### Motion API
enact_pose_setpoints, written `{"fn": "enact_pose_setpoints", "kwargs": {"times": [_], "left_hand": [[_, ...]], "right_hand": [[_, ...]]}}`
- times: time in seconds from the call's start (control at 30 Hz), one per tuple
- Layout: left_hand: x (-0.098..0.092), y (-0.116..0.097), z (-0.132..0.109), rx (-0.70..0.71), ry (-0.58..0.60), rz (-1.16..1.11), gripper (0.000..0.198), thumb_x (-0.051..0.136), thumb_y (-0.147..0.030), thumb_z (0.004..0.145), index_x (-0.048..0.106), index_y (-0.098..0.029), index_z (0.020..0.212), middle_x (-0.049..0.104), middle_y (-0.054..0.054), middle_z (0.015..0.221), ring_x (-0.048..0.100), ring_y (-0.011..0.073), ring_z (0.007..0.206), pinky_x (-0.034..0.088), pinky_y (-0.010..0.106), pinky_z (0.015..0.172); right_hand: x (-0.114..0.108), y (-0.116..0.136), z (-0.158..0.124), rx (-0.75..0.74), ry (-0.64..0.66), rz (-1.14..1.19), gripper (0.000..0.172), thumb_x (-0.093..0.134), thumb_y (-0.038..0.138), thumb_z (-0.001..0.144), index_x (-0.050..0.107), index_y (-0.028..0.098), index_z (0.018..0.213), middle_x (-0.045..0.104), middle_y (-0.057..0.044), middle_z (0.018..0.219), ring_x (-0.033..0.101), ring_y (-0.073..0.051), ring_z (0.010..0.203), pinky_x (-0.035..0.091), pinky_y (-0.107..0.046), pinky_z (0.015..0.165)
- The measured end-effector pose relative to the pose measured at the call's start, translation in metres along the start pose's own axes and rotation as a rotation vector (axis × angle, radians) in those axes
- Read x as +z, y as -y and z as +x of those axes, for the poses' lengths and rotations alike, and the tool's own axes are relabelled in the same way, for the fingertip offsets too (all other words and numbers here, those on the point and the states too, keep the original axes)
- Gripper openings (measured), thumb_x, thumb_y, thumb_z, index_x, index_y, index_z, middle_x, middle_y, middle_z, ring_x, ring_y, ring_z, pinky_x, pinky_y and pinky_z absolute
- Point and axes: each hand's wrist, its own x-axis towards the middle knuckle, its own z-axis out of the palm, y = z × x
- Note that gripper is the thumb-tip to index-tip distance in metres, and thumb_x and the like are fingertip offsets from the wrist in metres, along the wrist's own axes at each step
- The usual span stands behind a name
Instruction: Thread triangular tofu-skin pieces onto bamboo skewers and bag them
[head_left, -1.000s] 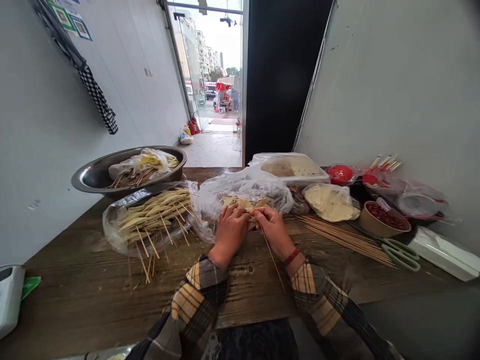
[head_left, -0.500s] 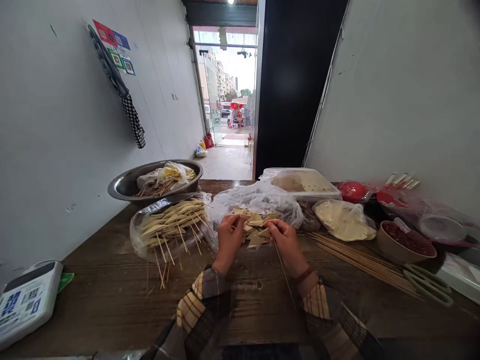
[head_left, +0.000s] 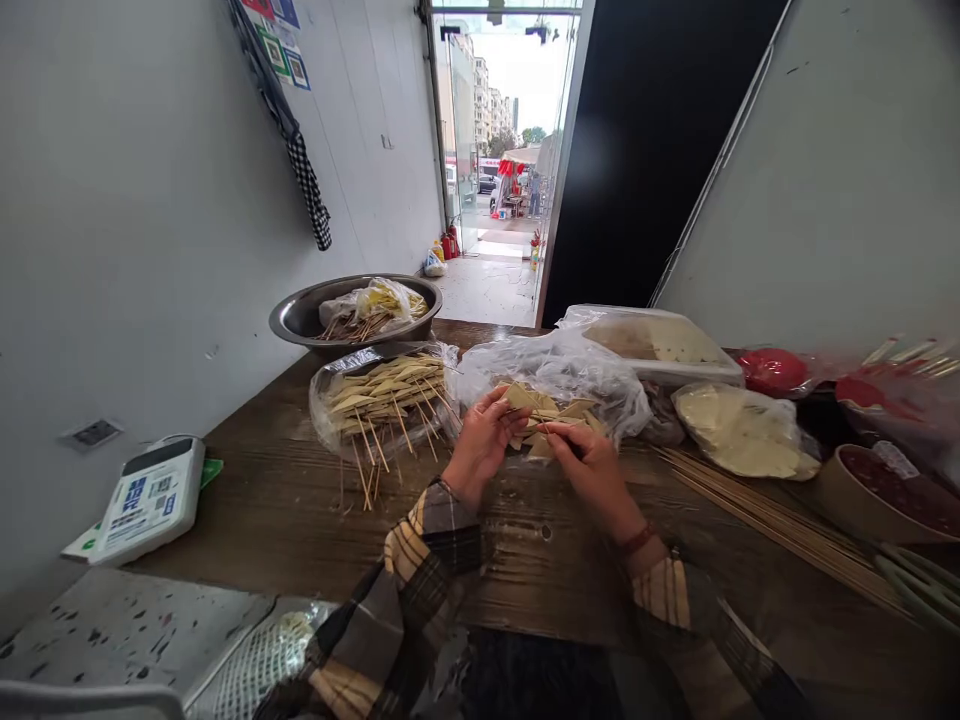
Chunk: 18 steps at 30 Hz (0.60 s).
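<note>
My left hand (head_left: 480, 445) pinches a tan triangular tofu piece (head_left: 519, 398) just in front of an open clear bag of the same pieces (head_left: 559, 375). My right hand (head_left: 592, 465) is closed in a pinch around a thin bamboo skewer, whose tip points toward that piece; most of the stick is hidden by the hand. Both hands hover low over the dark wooden table (head_left: 300, 510), close together. To their left lies a plastic-lined tray of finished tofu skewers (head_left: 382, 395).
A metal basin (head_left: 300, 318) with bagged skewers stands behind the tray. Loose bamboo skewers (head_left: 772, 515), green-handled scissors (head_left: 919, 575), a bowl of red sauce (head_left: 885, 495), bagged flat sheets (head_left: 742, 440) and a lidded container (head_left: 652, 340) fill the right. A white payment device (head_left: 150, 495) lies left.
The camera has swung left and tipped down, bringing the payment device further into view. My left hand lifted a tofu piece from the pile; my right hand drew the skewer up, hiding its shaft.
</note>
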Motion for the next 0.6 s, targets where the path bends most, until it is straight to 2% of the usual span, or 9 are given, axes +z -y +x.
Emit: {"fn": "enact_pose_setpoints", "kwargs": {"times": [0.07,0.17,0.33,0.47,0.6], "left_hand": [[0.0,0.002,0.0,-0.026,0.033,0.001,0.029,0.066,-0.015,0.074,0.058,-0.015,0.102,0.068,0.003,0.08,0.067,0.0126,0.069,0.052,0.023,0.064],[-0.001,0.005,0.0,-0.058,0.091,0.015,0.029,0.073,-0.019,0.07,0.062,-0.014,0.096,0.068,0.002,0.079,0.065,0.0106,0.066,0.05,0.021,0.063],[-0.001,0.011,-0.002,-0.01,0.181,0.117,0.03,0.079,-0.029,0.065,0.063,-0.013,0.085,0.068,0.003,0.077,0.063,0.0103,0.065,0.049,0.021,0.063],[0.0,0.012,-0.005,0.0,0.19,0.212,0.037,0.081,-0.034,0.062,0.058,-0.014,0.082,0.067,0.003,0.075,0.064,0.0117,0.061,0.049,0.023,0.061],[0.001,0.011,-0.006,0.043,0.227,0.327,0.033,0.08,-0.034,0.063,0.057,-0.013,0.078,0.066,0.002,0.071,0.064,0.0113,0.061,0.049,0.022,0.061]], "right_hand": [[0.001,-0.001,-0.001,-0.017,0.04,-0.001,0.026,0.053,0.032,0.088,0.073,0.023,0.102,0.073,-0.006,0.105,0.067,-0.022,0.096,0.052,-0.038,0.084],[0.003,-0.006,-0.002,-0.003,0.052,-0.003,0.027,0.054,0.033,0.088,0.072,0.023,0.106,0.073,-0.007,0.108,0.067,-0.023,0.099,0.051,-0.042,0.088],[0.003,-0.015,-0.004,0.018,0.026,-0.01,0.027,0.057,0.036,0.086,0.073,0.023,0.104,0.072,-0.009,0.108,0.067,-0.026,0.099,0.051,-0.046,0.089],[0.003,-0.017,-0.004,0.012,0.007,-0.008,0.027,0.056,0.037,0.086,0.073,0.024,0.102,0.073,-0.009,0.106,0.067,-0.026,0.098,0.051,-0.047,0.088],[0.001,-0.013,-0.003,0.02,0.005,-0.005,0.027,0.056,0.038,0.086,0.073,0.024,0.102,0.073,-0.008,0.105,0.067,-0.026,0.098,0.051,-0.047,0.089]]}}
